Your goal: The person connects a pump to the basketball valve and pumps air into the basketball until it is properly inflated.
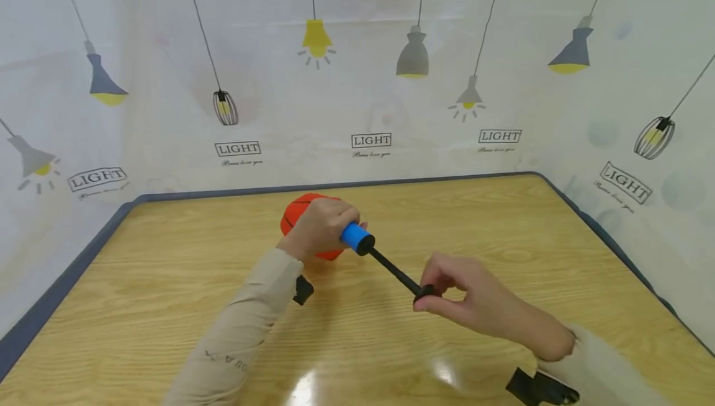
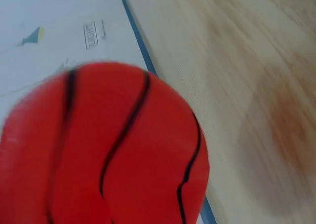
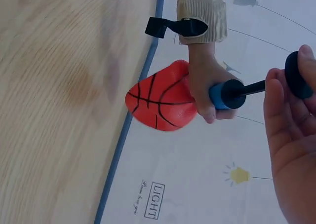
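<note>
My left hand (image 1: 324,226) grips the blue barrel of a small hand pump (image 1: 355,238). A black plunger rod (image 1: 395,270) extends from the barrel's end toward the right. At its far end, the thumb and fingers of my right hand (image 1: 472,294) pinch the black disc-shaped handle (image 3: 295,76). Just beyond the left hand is a red toy basketball (image 1: 293,212) with black lines; it looks misshapen, tapering to one side in the right wrist view. That ball (image 2: 133,150) fills much of the left wrist view. The left hand hides where ball and pump meet.
Below the hands spreads a wood-grain table (image 1: 167,282) with a dark blue edge (image 1: 335,185). A white backdrop (image 1: 357,95) printed with lamps and lettering stands behind and at both sides. Black camera mounts (image 1: 542,387) sit at the wrists.
</note>
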Available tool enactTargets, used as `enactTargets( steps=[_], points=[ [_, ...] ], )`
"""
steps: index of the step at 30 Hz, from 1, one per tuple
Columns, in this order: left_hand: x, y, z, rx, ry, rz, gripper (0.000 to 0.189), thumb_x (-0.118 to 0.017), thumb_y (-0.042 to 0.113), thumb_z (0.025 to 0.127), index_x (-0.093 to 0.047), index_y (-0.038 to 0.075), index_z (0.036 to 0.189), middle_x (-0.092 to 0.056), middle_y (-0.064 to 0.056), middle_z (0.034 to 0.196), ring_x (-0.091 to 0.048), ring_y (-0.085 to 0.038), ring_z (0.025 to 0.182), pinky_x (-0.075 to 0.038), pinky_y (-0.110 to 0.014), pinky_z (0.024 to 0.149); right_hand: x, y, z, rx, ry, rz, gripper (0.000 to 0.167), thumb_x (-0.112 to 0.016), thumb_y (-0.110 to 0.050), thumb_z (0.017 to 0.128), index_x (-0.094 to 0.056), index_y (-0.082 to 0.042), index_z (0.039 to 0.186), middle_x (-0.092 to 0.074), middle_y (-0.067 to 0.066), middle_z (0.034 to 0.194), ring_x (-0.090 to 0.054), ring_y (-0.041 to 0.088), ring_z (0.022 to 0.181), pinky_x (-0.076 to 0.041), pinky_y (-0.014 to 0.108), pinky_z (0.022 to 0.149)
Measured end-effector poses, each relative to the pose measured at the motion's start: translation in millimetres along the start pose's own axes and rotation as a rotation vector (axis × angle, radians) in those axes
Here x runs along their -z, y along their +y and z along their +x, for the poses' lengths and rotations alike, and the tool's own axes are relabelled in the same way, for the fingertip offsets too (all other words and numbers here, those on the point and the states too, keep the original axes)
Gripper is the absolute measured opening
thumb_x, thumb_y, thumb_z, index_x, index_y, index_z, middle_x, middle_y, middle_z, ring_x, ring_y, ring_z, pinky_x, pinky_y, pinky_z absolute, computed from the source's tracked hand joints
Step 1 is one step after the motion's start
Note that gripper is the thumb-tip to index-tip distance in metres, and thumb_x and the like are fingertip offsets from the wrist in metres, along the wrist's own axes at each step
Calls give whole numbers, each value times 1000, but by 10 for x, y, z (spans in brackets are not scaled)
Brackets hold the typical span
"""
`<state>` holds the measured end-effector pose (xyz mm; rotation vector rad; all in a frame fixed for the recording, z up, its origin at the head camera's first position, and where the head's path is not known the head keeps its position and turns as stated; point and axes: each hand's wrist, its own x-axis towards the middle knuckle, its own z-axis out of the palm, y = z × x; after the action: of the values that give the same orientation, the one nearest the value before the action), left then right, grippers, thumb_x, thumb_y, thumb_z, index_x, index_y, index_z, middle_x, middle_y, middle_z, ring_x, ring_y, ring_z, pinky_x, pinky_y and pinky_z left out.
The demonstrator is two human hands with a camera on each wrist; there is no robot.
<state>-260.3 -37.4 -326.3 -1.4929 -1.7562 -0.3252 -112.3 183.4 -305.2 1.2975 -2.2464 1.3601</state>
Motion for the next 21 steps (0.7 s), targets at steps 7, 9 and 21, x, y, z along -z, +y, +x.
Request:
enactTargets(
  steps=[7, 9, 21],
  points=[
    [-62, 89, -2, 11, 36, 27, 22, -55, 20, 81, -52, 7, 64, -55, 1, 55, -51, -10, 46, -43, -20, 45, -35, 269, 173, 58, -45, -46, 13, -62, -6, 79, -50, -6, 84, -57, 1, 75, -57, 6, 63, -49, 23, 56],
    [-76, 123, 6, 5, 49, 29, 22, -55, 20, 82, -52, 8, 63, -54, 1, 54, -50, -10, 45, -43, -20, 46, -85, 354, 242, 39, -45, -50, 14, -62, -6, 78, -49, -6, 83, -57, 1, 73, -56, 5, 61, -49, 23, 55],
    [-30, -21, -109, 45, 55, 58, 17, -59, 16, 75, -51, 8, 62, -55, 0, 55, -53, -12, 46, -44, -22, 46, -86, 102, -33, 2, 12, 96, 14, -63, -4, 78, -50, -8, 83, -55, 2, 73, -55, 8, 58, -48, 23, 50]
  ],
)
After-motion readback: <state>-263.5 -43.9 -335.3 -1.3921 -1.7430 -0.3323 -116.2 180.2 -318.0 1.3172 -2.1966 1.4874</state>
